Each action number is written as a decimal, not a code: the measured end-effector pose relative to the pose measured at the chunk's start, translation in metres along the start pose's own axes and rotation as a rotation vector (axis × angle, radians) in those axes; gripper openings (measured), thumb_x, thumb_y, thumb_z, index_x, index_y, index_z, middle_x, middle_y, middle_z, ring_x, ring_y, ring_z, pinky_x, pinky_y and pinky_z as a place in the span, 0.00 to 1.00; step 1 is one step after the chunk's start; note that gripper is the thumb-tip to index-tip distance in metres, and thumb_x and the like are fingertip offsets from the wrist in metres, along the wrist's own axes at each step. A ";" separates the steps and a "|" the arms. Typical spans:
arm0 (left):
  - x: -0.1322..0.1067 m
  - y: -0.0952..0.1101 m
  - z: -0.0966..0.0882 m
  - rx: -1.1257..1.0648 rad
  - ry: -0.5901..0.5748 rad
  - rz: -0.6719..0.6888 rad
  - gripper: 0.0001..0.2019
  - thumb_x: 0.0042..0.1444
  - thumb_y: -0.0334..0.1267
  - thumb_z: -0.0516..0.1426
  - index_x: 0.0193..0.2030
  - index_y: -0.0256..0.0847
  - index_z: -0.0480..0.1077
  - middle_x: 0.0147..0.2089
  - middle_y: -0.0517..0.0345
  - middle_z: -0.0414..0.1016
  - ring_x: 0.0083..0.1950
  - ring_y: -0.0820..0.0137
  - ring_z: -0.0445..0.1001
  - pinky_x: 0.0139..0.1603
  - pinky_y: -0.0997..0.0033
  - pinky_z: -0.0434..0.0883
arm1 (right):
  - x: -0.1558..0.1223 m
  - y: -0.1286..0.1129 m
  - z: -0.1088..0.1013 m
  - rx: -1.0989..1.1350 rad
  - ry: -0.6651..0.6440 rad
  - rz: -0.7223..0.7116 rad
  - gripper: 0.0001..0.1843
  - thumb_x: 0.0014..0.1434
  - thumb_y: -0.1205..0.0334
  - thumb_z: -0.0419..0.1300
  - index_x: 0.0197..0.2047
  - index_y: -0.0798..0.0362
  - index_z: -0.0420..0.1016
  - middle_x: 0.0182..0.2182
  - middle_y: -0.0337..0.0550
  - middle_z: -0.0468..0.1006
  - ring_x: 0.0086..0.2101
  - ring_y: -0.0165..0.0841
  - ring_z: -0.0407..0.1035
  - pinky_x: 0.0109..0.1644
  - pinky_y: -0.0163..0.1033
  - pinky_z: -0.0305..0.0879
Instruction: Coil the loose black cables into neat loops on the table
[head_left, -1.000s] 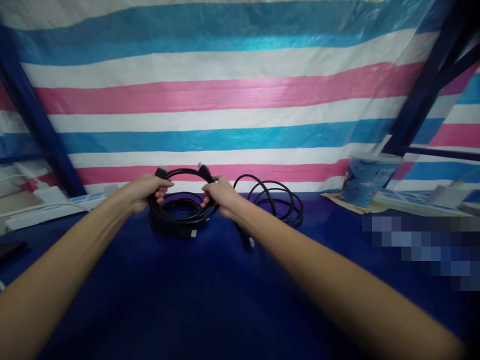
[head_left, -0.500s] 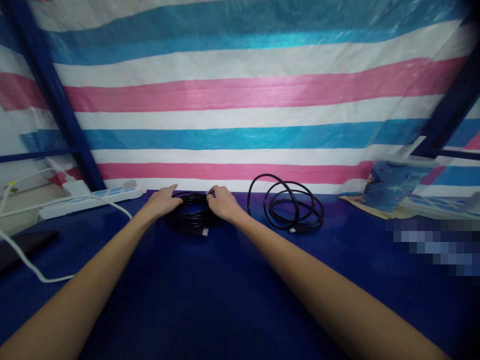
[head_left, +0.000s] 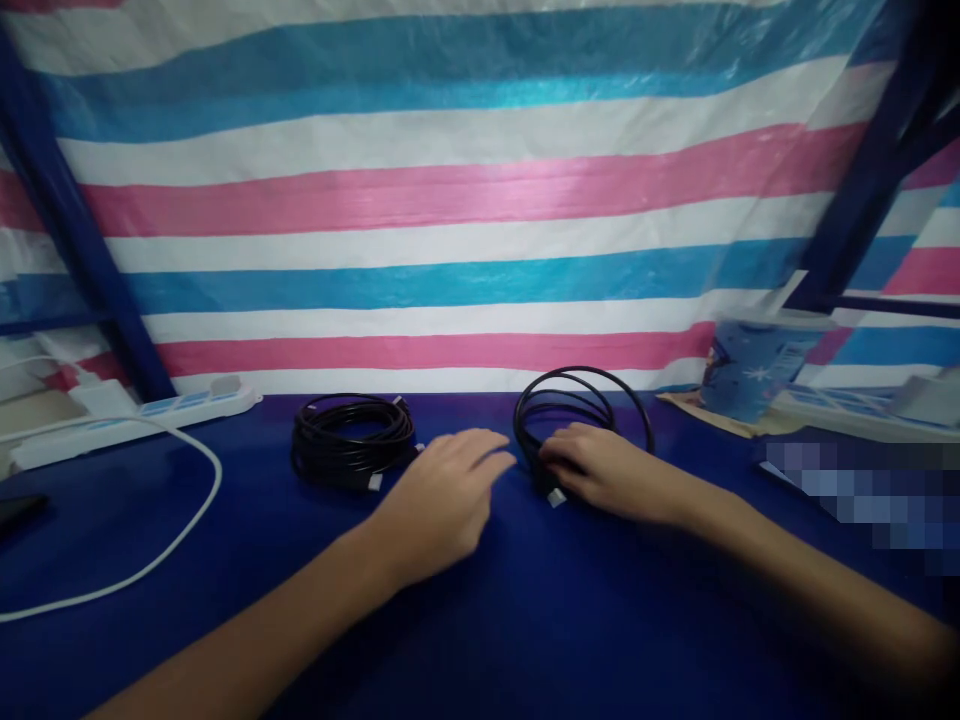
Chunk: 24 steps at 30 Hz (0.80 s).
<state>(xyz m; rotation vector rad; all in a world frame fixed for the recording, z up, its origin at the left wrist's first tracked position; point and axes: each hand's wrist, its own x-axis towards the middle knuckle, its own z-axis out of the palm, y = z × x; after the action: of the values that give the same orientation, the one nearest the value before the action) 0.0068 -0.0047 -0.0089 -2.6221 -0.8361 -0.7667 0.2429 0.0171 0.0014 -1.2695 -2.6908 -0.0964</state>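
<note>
A thick coil of black cable (head_left: pixel 349 455) rests at the back left of the blue table, its pale metal plug at the front. To its right, a looser looped black cable (head_left: pixel 525 420) is gripped by my right hand (head_left: pixel 600 465), whose fingers curl around it close to a plug. Loops of this second cable rise behind that hand. My left hand (head_left: pixel 450 490) hovers between the two cables with its fingers stretched out toward the right one. Nothing shows in it, and a small gap separates its fingertips from the looped cable.
A white power strip (head_left: pixel 225 400) with a plugged-in adapter lies at the back left, its white cord (head_left: pixel 214 480) curving across the table (head_left: pixel 480 640). A blue patterned cup (head_left: pixel 750 365) stands at the back right. A dark flat object (head_left: pixel 22 510) lies at the left edge.
Both my hands have left the thick coil and moved right. My right hand has taken hold of the looser cable, whose loops are drawn together. The view has shifted slightly right.
</note>
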 end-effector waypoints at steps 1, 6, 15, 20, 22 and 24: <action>0.001 0.006 0.008 0.036 -0.016 0.069 0.22 0.57 0.25 0.48 0.58 0.37 0.65 0.63 0.49 0.66 0.63 0.60 0.64 0.60 0.59 0.64 | 0.001 -0.001 0.001 0.015 0.004 -0.015 0.10 0.61 0.67 0.52 0.39 0.56 0.75 0.37 0.48 0.77 0.39 0.35 0.70 0.43 0.38 0.61; 0.006 0.012 0.022 -0.090 -0.142 -0.156 0.22 0.57 0.25 0.48 0.58 0.35 0.66 0.60 0.44 0.69 0.64 0.58 0.64 0.67 0.51 0.54 | -0.001 -0.029 -0.006 0.039 0.008 -0.116 0.07 0.59 0.66 0.56 0.38 0.55 0.76 0.35 0.46 0.77 0.39 0.37 0.70 0.45 0.42 0.62; 0.030 0.046 0.006 -0.722 -0.111 -0.718 0.11 0.60 0.41 0.52 0.32 0.39 0.72 0.34 0.48 0.77 0.36 0.61 0.76 0.38 0.63 0.69 | -0.001 -0.028 -0.023 0.660 0.714 0.203 0.22 0.55 0.66 0.57 0.54 0.55 0.66 0.53 0.55 0.69 0.51 0.41 0.66 0.55 0.51 0.62; 0.040 0.038 -0.002 -1.480 0.108 -0.905 0.13 0.62 0.42 0.51 0.33 0.34 0.68 0.30 0.52 0.75 0.29 0.73 0.74 0.29 0.77 0.68 | 0.001 -0.046 -0.014 0.969 0.478 0.206 0.13 0.60 0.58 0.52 0.43 0.57 0.69 0.32 0.47 0.76 0.31 0.33 0.71 0.37 0.40 0.69; 0.036 0.027 -0.008 -1.505 0.161 -0.961 0.15 0.64 0.44 0.49 0.34 0.35 0.67 0.24 0.57 0.72 0.19 0.78 0.67 0.17 0.81 0.57 | -0.002 -0.060 -0.007 0.941 0.435 0.109 0.13 0.62 0.58 0.53 0.47 0.54 0.68 0.37 0.45 0.75 0.35 0.31 0.70 0.39 0.37 0.68; 0.031 0.020 -0.015 -1.501 0.166 -1.015 0.16 0.64 0.45 0.47 0.35 0.36 0.67 0.20 0.62 0.67 0.13 0.80 0.59 0.13 0.81 0.47 | -0.006 -0.071 0.000 0.790 0.367 -0.041 0.12 0.63 0.62 0.53 0.50 0.51 0.66 0.43 0.43 0.74 0.40 0.30 0.68 0.44 0.36 0.66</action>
<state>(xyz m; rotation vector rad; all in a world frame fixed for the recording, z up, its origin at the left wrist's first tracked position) 0.0344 -0.0126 0.0187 -2.7898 -2.1861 -2.6577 0.1921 -0.0322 0.0015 -0.8363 -2.0842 0.6037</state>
